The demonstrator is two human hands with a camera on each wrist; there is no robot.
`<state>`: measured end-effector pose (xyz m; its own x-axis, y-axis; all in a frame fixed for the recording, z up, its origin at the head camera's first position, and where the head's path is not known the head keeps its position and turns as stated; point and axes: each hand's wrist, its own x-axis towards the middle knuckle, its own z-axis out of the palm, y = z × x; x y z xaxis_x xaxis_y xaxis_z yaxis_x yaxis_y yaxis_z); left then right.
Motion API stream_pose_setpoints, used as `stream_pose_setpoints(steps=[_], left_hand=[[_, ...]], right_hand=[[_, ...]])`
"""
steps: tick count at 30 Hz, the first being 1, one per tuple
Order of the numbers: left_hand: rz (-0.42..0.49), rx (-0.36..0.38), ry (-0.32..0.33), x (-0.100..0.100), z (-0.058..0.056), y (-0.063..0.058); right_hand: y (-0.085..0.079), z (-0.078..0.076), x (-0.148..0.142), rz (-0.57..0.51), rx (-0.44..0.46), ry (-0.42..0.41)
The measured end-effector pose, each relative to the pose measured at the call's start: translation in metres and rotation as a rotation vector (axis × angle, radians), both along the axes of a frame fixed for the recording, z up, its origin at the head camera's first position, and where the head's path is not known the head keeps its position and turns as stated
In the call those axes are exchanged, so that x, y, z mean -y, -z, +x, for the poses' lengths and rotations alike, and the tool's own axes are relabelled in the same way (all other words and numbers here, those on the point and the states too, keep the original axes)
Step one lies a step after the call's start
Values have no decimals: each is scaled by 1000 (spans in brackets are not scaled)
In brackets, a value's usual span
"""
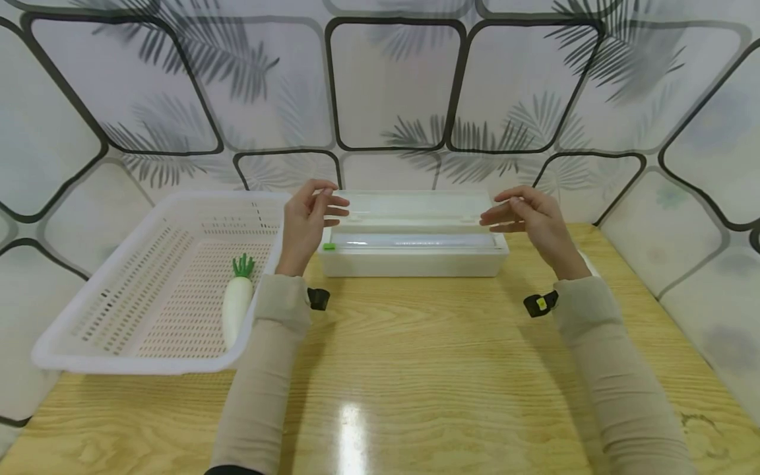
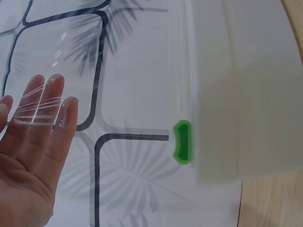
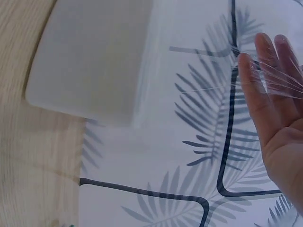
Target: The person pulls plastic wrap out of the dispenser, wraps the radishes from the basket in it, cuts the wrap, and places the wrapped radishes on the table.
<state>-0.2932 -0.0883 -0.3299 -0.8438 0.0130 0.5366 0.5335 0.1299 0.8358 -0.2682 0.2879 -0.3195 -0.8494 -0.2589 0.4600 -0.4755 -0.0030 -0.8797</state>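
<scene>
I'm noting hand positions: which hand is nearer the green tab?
Left. In the head view, the left hand is just above the green tab, at the same end of the box; the right hand is by the box's opposite end.

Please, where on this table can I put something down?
Widest room: the wooden table in front of the cling film dispenser, between left sleeve and right sleeve. Narrower: between right sleeve and patterned wall. Crowded: the left, under the perforated basket with a radish, and the dispenser, with left hand and right hand near its ends.
</scene>
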Motion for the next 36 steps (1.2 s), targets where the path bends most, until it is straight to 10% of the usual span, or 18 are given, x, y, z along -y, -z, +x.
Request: stream_pose_setpoints(steps=[36], left_hand=[[28,-312,-52,-2,25,-36]], right_hand=[[-37,24,15,-76,-253,172]])
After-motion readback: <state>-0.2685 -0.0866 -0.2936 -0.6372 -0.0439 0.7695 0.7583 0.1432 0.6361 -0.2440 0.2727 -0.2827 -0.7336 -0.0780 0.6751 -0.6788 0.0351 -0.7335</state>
